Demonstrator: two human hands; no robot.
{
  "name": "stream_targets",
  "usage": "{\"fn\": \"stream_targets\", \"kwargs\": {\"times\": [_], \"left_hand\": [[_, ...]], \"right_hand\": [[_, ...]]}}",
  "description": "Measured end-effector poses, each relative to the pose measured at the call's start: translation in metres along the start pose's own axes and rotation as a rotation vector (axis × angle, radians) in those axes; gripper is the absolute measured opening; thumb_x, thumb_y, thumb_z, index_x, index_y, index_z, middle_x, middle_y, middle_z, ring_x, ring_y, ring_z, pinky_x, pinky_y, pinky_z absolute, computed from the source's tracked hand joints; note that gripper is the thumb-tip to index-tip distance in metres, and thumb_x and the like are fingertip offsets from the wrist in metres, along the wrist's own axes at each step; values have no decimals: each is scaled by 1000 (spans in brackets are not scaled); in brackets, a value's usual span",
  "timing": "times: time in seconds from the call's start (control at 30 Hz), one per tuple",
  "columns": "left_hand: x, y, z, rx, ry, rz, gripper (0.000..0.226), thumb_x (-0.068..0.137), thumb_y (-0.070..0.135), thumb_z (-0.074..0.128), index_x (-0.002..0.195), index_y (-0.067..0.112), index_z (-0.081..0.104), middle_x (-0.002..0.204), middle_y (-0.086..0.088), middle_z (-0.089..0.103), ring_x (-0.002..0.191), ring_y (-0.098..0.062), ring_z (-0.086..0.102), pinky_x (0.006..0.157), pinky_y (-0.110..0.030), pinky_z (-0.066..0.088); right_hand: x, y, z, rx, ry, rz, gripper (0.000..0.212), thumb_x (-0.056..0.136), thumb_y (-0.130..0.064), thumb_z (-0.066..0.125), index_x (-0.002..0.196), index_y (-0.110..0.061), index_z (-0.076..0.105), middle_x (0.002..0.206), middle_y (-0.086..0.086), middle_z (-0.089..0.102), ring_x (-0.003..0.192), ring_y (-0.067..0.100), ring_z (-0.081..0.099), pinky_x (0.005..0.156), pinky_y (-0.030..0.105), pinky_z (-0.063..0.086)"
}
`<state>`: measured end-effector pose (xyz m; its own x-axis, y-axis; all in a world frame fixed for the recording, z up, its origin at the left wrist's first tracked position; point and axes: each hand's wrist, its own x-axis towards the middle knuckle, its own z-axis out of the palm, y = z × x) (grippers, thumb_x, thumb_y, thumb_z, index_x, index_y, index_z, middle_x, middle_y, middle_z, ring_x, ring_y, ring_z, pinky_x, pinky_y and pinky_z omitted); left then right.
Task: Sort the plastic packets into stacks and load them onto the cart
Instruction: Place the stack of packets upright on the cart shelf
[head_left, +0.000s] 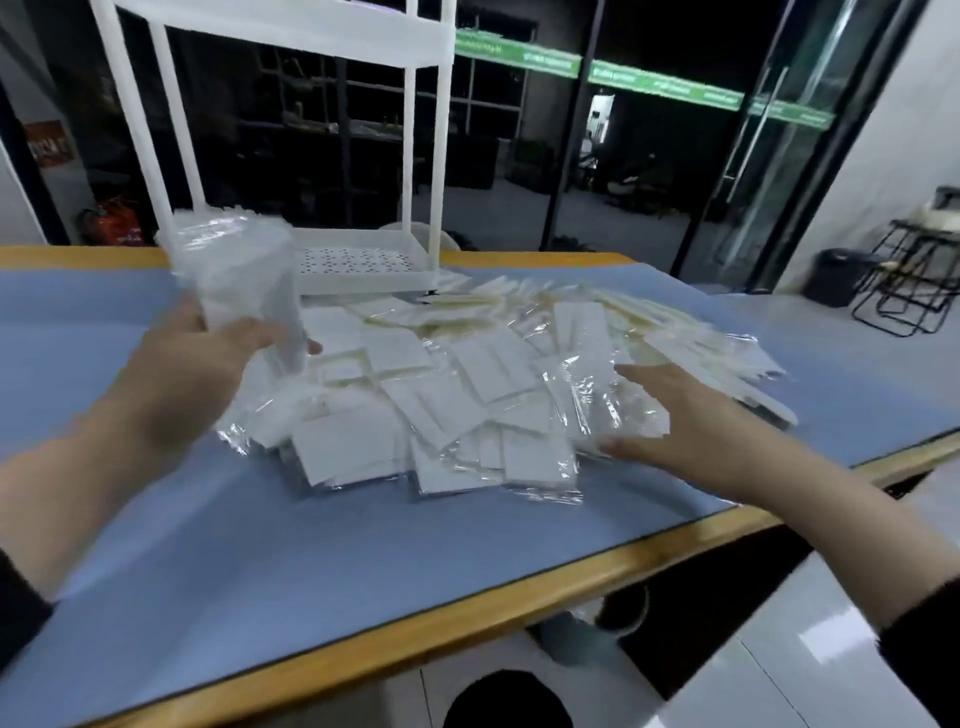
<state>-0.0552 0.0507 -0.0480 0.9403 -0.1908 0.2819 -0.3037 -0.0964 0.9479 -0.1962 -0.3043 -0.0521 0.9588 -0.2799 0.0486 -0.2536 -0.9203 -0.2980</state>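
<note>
Meanwhile left hand (208, 353) grips packet stack (239, 275) near desk's far edge; right hand (675, 415) spread over pile (441, 395). Square the stack before loading the cart (363, 260).

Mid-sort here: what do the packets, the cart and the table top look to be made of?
Packets: clear glossy plastic film, going by glints and crinkles, over flat white inserts, maybe card or fabric.
Cart: white matte, probably plastic or painted metal; its tray floor is perforated.
Table top: smooth blue mat, likely vinyl, over a yellowish wood-look edge.
</note>
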Motion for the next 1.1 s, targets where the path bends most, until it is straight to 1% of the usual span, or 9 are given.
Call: {"fn": "stream_targets", "kwargs": {"times": [0.1,0.23,0.4,0.5,0.67,0.8,0.93,1.03,1.1], "left_hand": [[-9,13,41,-125,29,-30,29,94,5,55,119,7,68,97,-1,79,93,-24,76,67,-33,62],[-35,13,101,-147,22,-68,33,94,-2,50,121,10,65,99,4,78,92,-19,74,71,-36,58],[-53,-8,127,-146,-4,-159,30,96,4,54,111,28,65,96,7,77,92,-22,72,62,-31,50],[-51,-15,125,-174,8,-210,33,96,11,58,122,31,62,101,9,77,95,-20,73,54,-29,49],[-53,-12,124,-222,3,-219,33,97,3,56,119,27,63,103,5,78,99,-22,75,73,-49,58],[-52,-9,121,-363,51,-236,33,97,-2,51,127,10,59,108,-5,78,100,-28,75,87,-63,56],[-51,-7,115,-547,74,-321,24,98,2,49,114,-2,66,110,-15,76,101,-31,75,89,-64,56],[-52,-2,114,-654,94,-398,31,104,26,56,117,0,67,110,-19,75,95,-30,76,74,-47,63],[-50,-2,113,-734,82,-459,50,101,48,54,120,3,67,110,-17,76,98,-32,75,80,-46,61]], "right_hand": [[-3,3,24,16,31,3,115,69,-75,68,160,-27,16,164,-5,20,150,17,22,121,36,23],[7,-2,49,39,120,53,125,66,-84,62,160,-24,5,167,-1,13,152,23,16,121,47,24],[19,-1,57,-131,268,40,96,81,-73,54,156,-28,16,165,2,15,148,30,23,117,54,24],[24,2,59,-217,332,-57,61,84,-62,54,133,-27,48,141,0,47,130,31,45,101,47,37],[28,5,57,-275,457,-163,13,86,-29,56,95,-21,61,101,-5,62,100,29,59,77,39,34],[28,5,49,-86,610,-186,28,92,-9,57,116,-18,67,118,0,68,102,32,59,84,44,39],[17,-27,47,50,717,-493,49,82,8,57,126,-12,65,120,4,67,100,32,60,79,48,50],[12,-64,60,44,648,-650,42,83,-1,46,120,-9,64,125,9,61,99,35,59,75,47,52],[13,-82,74,-42,505,-671,42,83,-2,50,123,-11,61,131,9,55,100,35,56,76,48,51]]}}
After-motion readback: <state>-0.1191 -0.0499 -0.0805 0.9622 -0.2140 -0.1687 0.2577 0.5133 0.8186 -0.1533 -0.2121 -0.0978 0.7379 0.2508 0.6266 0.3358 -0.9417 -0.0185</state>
